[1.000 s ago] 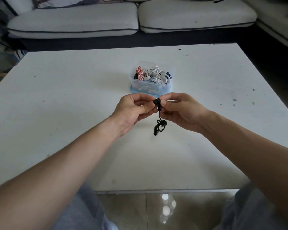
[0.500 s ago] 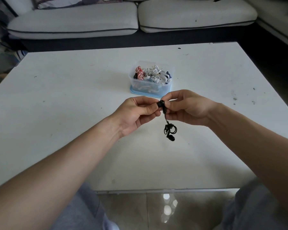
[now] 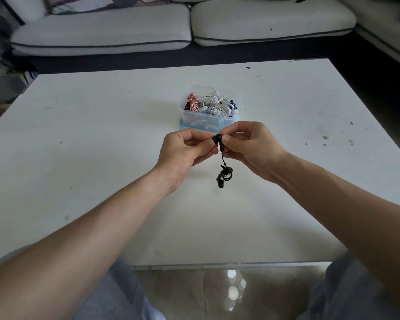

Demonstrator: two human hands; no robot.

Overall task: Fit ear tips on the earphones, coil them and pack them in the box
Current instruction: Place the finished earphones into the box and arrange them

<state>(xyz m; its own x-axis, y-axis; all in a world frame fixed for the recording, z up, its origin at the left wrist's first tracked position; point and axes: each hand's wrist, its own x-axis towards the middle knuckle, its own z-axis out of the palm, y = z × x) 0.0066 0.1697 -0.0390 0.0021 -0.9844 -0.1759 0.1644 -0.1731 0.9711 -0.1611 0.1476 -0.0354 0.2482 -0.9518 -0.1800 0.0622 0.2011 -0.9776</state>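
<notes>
While both forearms reach in from 6 o'clock over the near edge of the white table (image 3: 97, 139), I see the two hands meet above its middle, raised off the surface. The left hand (image 3: 185, 151) sits at 9 o'clock of the meeting point, thumb and forefinger pinched on the upper bud (image 3: 217, 137) of the black earphones (image 3: 220, 183), the other fingers curled under. The right hand (image 3: 252, 148) sits at 3 o'clock and clamps the stem just below that bud between thumb and forefinger, the remaining fingers bent inward. Both grips are closed on the same set; neither hand is released. I cannot tell from my feed whether a tip is seated on the pinched bud, since the fingertips cover most of it. From the pinch, a short run of cord hangs toward 6 o'clock and ends in a small loose coil with the second bud at its lowest point, clear of both hands and hanging over the tabletop. The clear plastic box (image 3: 203, 122) stands at 12 o'clock of the hands, just beyond the fingertips, open at the top and filled with coiled sets in white, red-and-white and dark colours; a pale blue piece shows beneath it. A grey sofa (image 3: 102, 35) runs along the far side at 12 o'clock. Glossy floor tiles (image 3: 178, 294) show at 6 o'clock, between grey-clad knees.
</notes>
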